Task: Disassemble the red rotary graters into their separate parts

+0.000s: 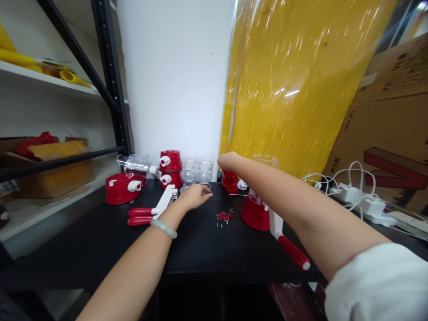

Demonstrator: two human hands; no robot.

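Note:
My left hand (pixel 198 196) is above the black table, a pale bangle on its wrist. Its fingers are curled in a pinch; what is between them is too small to make out. Close by are white crank handles with red grips (pixel 142 216) and clear plastic cups (pixel 197 171). My right hand (pixel 228 159) reaches to the back, over a red plastic part (pixel 230 183); its fingers are hidden behind the hand. Under my right forearm stands a red grater base (pixel 254 214) with a white crank and red grip (pixel 294 253). Small screws and red pieces (pixel 224 216) lie between.
Red bases (pixel 170 168) are stacked at the back left, beside another red base (pixel 122 189) and a clear-housed metal grating drum (pixel 137 166). White chargers and cables (pixel 361 196) lie on the right. A metal shelf rack (pixel 109 67) rises left; a large carton (pixel 384 120) stands right.

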